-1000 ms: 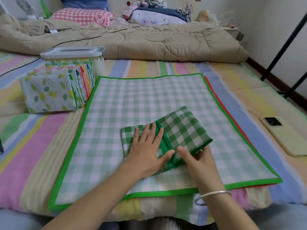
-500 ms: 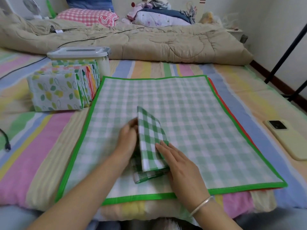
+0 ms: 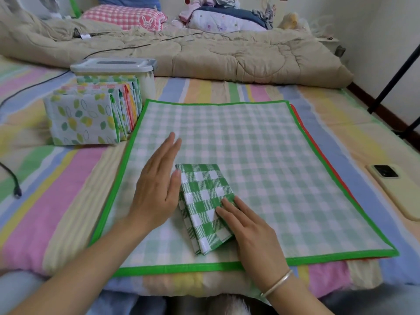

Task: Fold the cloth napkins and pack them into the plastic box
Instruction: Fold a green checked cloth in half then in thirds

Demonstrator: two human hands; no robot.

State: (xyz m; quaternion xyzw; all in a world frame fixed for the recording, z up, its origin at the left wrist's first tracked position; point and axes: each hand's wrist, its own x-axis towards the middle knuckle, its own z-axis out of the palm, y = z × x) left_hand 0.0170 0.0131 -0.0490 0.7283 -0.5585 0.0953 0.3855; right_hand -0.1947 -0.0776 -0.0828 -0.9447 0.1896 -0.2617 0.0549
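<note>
A folded green-and-white checked napkin (image 3: 204,205) lies on a large unfolded green-bordered checked napkin (image 3: 261,155). My right hand (image 3: 250,226) presses flat fingers on the folded napkin's near right part. My left hand (image 3: 159,185) stands on edge with straight fingers against the napkin's left side. A row of folded leaf-print napkins (image 3: 91,117) stands upright at the far left. Behind them is the lidded plastic box (image 3: 127,69).
A red-edged cloth (image 3: 318,151) peeks from under the big napkin on the right. A phone (image 3: 395,189) lies on the striped sheet at the right. A black cable (image 3: 13,185) lies at the left edge. A beige quilt (image 3: 204,53) is bunched across the back.
The folded napkin's right half was flipped over to the left and now lies flat as a narrower packet. My left hand came out from under it to its left side.
</note>
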